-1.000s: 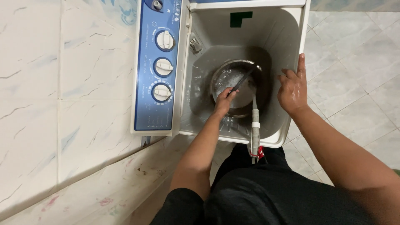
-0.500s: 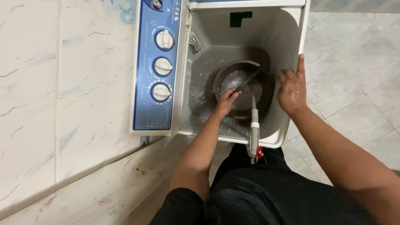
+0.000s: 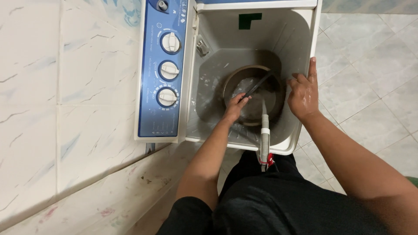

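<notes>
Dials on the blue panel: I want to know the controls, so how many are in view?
4: three white dials in a column, one grey knob at the top edge.

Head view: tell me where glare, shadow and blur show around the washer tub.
Head view: soft, even light; wet glare on the round drum floor; the tub shades its far side; left hand and its dark tool slightly blurred; right hand on the rim sharp.
</notes>
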